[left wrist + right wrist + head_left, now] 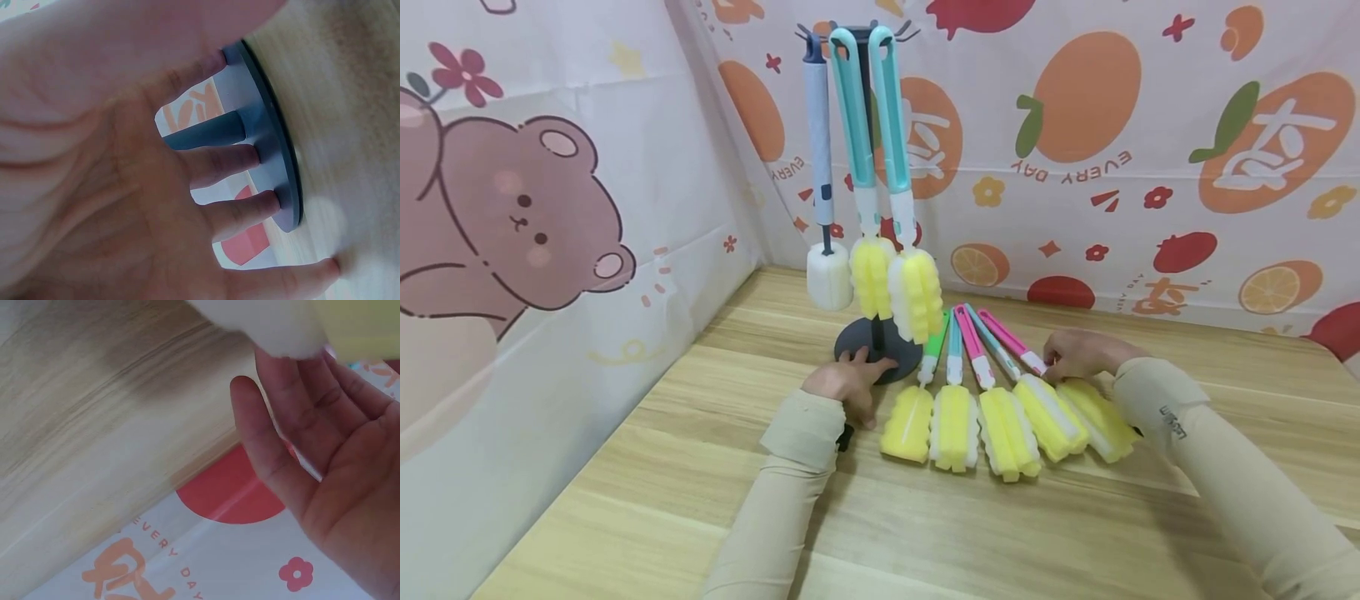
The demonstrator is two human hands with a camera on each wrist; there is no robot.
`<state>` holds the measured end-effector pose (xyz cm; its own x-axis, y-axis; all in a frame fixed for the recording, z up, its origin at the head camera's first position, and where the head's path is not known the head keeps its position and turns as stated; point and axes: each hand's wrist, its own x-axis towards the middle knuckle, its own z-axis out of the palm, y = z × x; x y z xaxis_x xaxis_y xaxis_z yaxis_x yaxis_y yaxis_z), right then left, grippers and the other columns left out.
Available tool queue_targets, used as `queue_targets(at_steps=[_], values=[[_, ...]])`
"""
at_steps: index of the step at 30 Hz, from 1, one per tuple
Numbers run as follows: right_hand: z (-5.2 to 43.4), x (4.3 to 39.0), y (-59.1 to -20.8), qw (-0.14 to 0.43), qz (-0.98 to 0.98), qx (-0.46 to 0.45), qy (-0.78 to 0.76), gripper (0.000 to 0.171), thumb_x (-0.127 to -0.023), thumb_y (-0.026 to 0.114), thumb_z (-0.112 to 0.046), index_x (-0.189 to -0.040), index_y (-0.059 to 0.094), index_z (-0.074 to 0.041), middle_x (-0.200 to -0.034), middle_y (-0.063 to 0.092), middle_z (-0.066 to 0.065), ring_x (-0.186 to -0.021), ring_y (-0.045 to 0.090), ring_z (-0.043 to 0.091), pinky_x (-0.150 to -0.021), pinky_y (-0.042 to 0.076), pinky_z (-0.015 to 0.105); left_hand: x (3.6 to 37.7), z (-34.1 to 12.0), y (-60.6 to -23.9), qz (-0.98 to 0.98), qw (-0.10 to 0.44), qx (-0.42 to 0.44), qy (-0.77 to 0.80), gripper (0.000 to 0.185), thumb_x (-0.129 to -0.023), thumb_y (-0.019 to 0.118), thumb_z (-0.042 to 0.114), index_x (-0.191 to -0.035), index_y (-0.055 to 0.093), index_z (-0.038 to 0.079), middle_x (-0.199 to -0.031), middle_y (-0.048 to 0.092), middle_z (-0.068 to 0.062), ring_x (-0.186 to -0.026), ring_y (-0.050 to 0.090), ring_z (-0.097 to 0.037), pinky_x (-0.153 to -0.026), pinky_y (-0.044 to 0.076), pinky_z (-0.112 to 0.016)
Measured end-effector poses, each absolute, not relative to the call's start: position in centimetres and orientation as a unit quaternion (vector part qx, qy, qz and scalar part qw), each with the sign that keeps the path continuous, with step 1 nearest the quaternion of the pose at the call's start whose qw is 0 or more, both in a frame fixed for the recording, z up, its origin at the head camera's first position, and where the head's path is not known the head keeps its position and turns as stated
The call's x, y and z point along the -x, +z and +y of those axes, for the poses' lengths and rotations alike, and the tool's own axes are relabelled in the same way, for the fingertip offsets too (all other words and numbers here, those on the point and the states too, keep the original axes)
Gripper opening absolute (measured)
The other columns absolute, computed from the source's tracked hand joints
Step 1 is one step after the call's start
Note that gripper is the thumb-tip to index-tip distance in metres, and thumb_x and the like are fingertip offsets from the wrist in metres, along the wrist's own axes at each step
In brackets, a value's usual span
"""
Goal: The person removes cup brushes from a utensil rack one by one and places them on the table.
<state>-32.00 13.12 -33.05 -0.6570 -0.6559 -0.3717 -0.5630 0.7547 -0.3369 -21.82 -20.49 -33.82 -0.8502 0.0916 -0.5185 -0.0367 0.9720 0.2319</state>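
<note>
My left hand rests with spread fingers on the round dark base of an upright stand; in the left wrist view, some fingertips touch the base and one touches the tabletop. On the right, my right hand pinches the rightmost sponge brush near where its pink handle meets the yellow-and-white head. The right wrist view shows that hand's fingers bent up to the sponge; the thumb is hidden. This brush lies at the end of a fanned row of sponge brushes, handles pointing away from me.
From the stand's top hooks hang two teal-handled sponge brushes and a blue-grey brush with a white head. Printed cloth walls close off the wooden table at the back and left.
</note>
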Motion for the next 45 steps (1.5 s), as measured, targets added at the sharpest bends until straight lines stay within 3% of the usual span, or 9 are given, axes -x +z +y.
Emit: queue_targets(at_steps=[4, 8, 14, 30, 35, 45], values=[[13.1, 32.0, -32.6, 0.249, 0.895, 0.343, -0.135, 0.021, -0.097, 0.064, -0.01, -0.109, 0.066, 0.007, -0.084, 0.065, 0.001, -0.077, 0.06, 0.016, -0.079, 0.053, 0.041, 21.8, -20.6, -33.8, 0.955, 0.273, -0.013, 0.117, 0.097, -0.083, 0.086, 0.015, -0.161, 0.03, 0.03, -0.168, 0.007, -0.018, -0.152, 0.003, -0.044, -0.11, 0.029, -0.064], [13.3, 32.2, -31.8, 0.256, 0.877, 0.373, -0.163, 0.03, -0.098, 0.059, -0.004, -0.121, 0.062, 0.015, -0.089, 0.072, 0.007, -0.081, 0.067, 0.02, -0.088, 0.053, 0.051, 21.8, -20.7, -33.8, 0.955, 0.271, -0.013, 0.118, 0.097, -0.083, 0.086, 0.015, -0.161, 0.03, 0.03, -0.168, 0.007, -0.018, -0.152, 0.004, -0.044, -0.11, 0.029, -0.064], [13.3, 32.1, -31.0, 0.275, 0.871, 0.379, -0.15, 0.029, -0.099, 0.061, -0.006, -0.121, 0.066, 0.012, -0.107, 0.072, 0.013, -0.088, 0.068, 0.022, -0.088, 0.054, 0.05, 21.8, -20.8, -33.9, 0.956, 0.269, -0.012, 0.116, 0.097, -0.083, 0.086, 0.015, -0.161, 0.03, 0.03, -0.168, 0.006, -0.018, -0.152, 0.003, -0.045, -0.11, 0.029, -0.065], [13.2, 32.2, -31.4, 0.274, 0.881, 0.361, -0.135, 0.029, -0.099, 0.061, -0.009, -0.121, 0.066, 0.009, -0.106, 0.071, 0.009, -0.088, 0.066, 0.02, -0.089, 0.053, 0.051, 21.6, -20.4, -34.0, 0.956, 0.268, -0.015, 0.119, 0.097, -0.083, 0.085, 0.014, -0.161, 0.031, 0.031, -0.168, 0.007, -0.017, -0.152, 0.003, -0.044, -0.109, 0.031, -0.066], [13.0, 32.3, -30.9, 0.245, 0.887, 0.366, -0.139, 0.03, -0.098, 0.061, -0.009, -0.12, 0.066, 0.012, -0.102, 0.072, 0.01, -0.084, 0.067, 0.021, -0.086, 0.055, 0.049, 21.6, -20.4, -34.2, 0.956, 0.267, -0.015, 0.117, 0.097, -0.083, 0.085, 0.014, -0.161, 0.03, 0.031, -0.168, 0.007, -0.017, -0.152, 0.003, -0.044, -0.108, 0.031, -0.066], [12.1, 31.9, -29.2, 0.13, 0.9, 0.372, -0.186, 0.022, -0.097, 0.066, -0.005, -0.111, 0.07, 0.011, -0.096, 0.073, 0.014, -0.074, 0.069, 0.024, -0.072, 0.058, 0.042, 21.7, -20.4, -33.9, 0.956, 0.27, -0.013, 0.114, 0.096, -0.084, 0.084, 0.014, -0.162, 0.03, 0.03, -0.169, 0.007, -0.016, -0.152, 0.002, -0.042, -0.11, 0.031, -0.063]])
